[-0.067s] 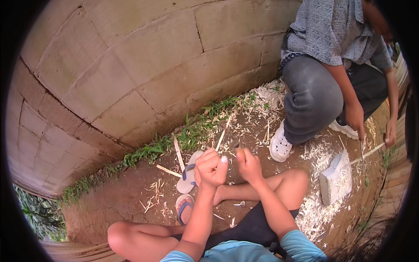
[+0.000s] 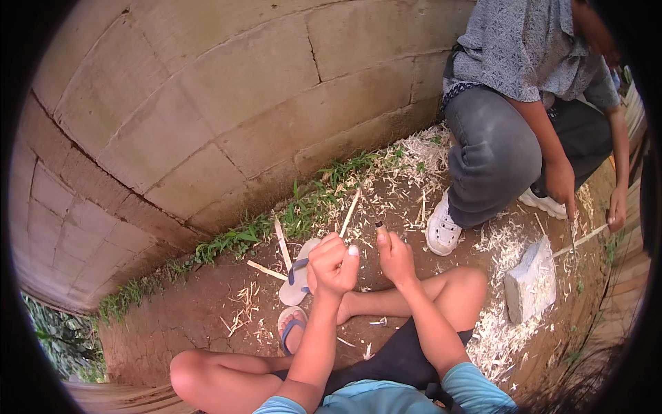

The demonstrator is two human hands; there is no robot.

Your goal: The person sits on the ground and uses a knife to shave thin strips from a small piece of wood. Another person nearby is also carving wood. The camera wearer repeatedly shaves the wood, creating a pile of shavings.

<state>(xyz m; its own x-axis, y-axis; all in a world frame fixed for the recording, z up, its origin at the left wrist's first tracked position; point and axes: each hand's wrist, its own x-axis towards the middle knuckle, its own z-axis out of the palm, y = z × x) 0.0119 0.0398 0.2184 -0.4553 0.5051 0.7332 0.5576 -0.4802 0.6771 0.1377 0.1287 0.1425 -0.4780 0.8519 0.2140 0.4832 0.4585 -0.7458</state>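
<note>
Left hand [image 2: 333, 265]: grip closed in a fist, thumb uppermost, with a pale wooden strip [image 2: 351, 211] projecting from its far side; the enclosed end is hidden by the fingers. Right hand [image 2: 397, 261]: grip closed around a short brown handle [image 2: 382, 233], its dark end exposed above the thumb; whether a blade is attached cannot be told. The hands stand just apart, raised in front of the crossed legs, and a narrow gap separates strip and handle. A block wall [image 2: 255, 103] bounds the far and left sides, edged at its base by grass [image 2: 238, 241]. Brown soil [image 2: 162, 331] extends from the grass toward the left knee. Near the left hand lie a loose sandal [image 2: 291, 294] and a short strip [image 2: 267, 270]. To the right, shavings [image 2: 500, 348] surround a pale block [image 2: 531, 279]; beyond it a crouching co-worker [image 2: 507, 131] holds a thin blade [image 2: 572, 238] beside another strip [image 2: 587, 240].
</note>
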